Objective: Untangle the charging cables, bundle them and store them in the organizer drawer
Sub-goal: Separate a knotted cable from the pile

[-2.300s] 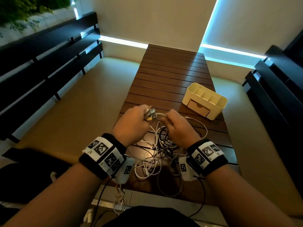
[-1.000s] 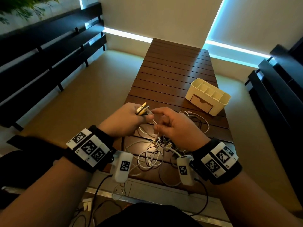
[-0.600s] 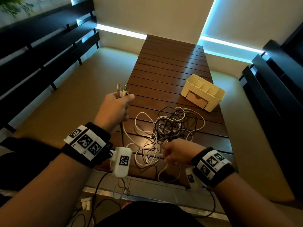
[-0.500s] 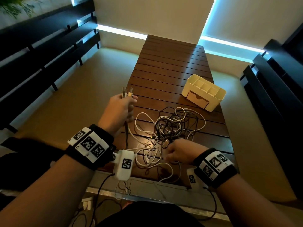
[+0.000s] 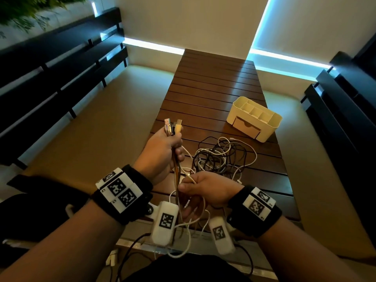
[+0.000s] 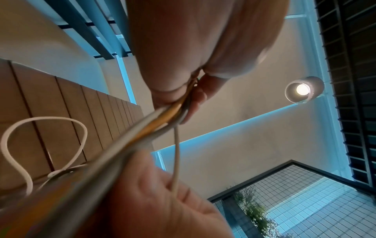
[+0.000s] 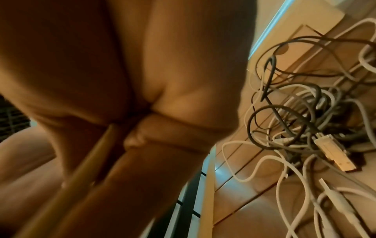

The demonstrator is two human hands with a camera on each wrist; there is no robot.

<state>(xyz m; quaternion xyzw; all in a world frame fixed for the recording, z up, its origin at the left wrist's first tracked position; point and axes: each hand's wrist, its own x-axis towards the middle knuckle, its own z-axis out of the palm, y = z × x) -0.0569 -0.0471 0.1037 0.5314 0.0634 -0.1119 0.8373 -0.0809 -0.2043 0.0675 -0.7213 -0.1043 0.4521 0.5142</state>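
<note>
A: Two hands are working the charging cables, both on the near side of the organizer (image 5: 254,117). The right hand (image 5: 207,192) is sitting nearest the body, at the table's (image 5: 213,78) front edge, with fingers curled round several strands that are hanging below it in loops.

B: What is differing from half a second ago?

A: Then the right hand was lying low beside the pile, near the front edge. Now it is raised and drawn in under the left hand (image 5: 162,151), gripping the same run of cords that the left hand is holding. In the left wrist view those cords (image 6: 154,127) are stretching taut between the two hands, one yellow among grey and white ones.

B: And the left hand?

A: It is clenching the gathered plug ends (image 5: 173,127), which are sticking up out of the fist; it is sitting closer to the right hand than before, left of the organizer and nearer than it.

B: The remaining cables?

A: The tangle (image 5: 219,157) of black and white cords is lying on the table between the hands and the organizer, just in front of its drawer (image 5: 246,127). The drawer is closed. The organizer has kept its place near the table's right edge.
</note>
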